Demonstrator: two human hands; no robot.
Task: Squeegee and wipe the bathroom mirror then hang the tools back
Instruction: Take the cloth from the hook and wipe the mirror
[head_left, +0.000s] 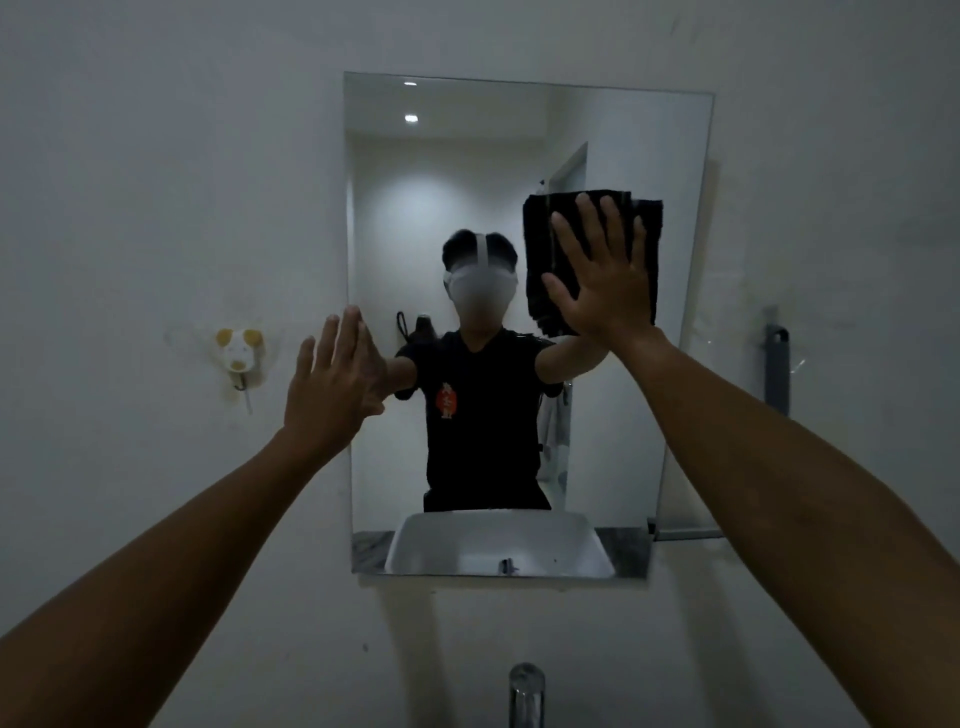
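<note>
A frameless rectangular mirror (467, 182) hangs on the white wall ahead. My right hand (602, 275) lies flat, fingers spread, pressing a folded black cloth (540, 254) against the mirror's upper right part. My left hand (332, 379) is held open with fingers together, resting at the mirror's left edge at mid height, holding nothing. A dark grey squeegee (776, 364) hangs on the wall to the right of the mirror.
A pig-shaped wall hook (239, 353) sits left of the mirror with nothing on it. A chrome tap (525, 693) rises at the bottom centre. A small metal shelf edge (685, 532) sticks out by the mirror's lower right corner.
</note>
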